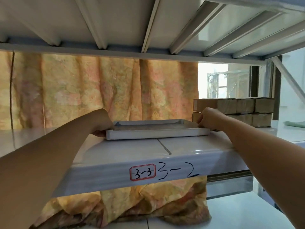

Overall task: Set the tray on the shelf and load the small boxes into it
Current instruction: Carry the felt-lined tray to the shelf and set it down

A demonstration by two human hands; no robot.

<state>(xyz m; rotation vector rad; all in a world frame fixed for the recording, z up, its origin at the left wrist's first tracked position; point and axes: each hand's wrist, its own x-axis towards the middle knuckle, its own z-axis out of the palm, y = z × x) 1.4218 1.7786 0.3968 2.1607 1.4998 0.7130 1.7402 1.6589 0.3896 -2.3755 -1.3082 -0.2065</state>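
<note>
pale metal tray point(156, 131) lies on the shelf point(132, 151), left hand point(102, 123) and right hand point(209, 119) each gripping an end rim; slid right carelessly, it could knock the stacked small boxes point(234, 111) just beyond the right hand.

This looks like a small storeroom set up in an ordinary house. A white painted metal rack shelf point(115, 154) runs across in front of me, and the ribbed underside of the next white shelf above point(115, 22) hangs low overhead. A red-bordered paper sticker point(143, 174) reading 3-3 and a pen-written 3-2 point(178, 173) mark the front edge like stock locations. Film-wrapped brown cardboard boxes point(231, 106) sit stacked at the right. Behind hangs a yellow-orange floral curtain point(82, 90), beside a bright window with a curled metal grille point(222, 80).
</note>
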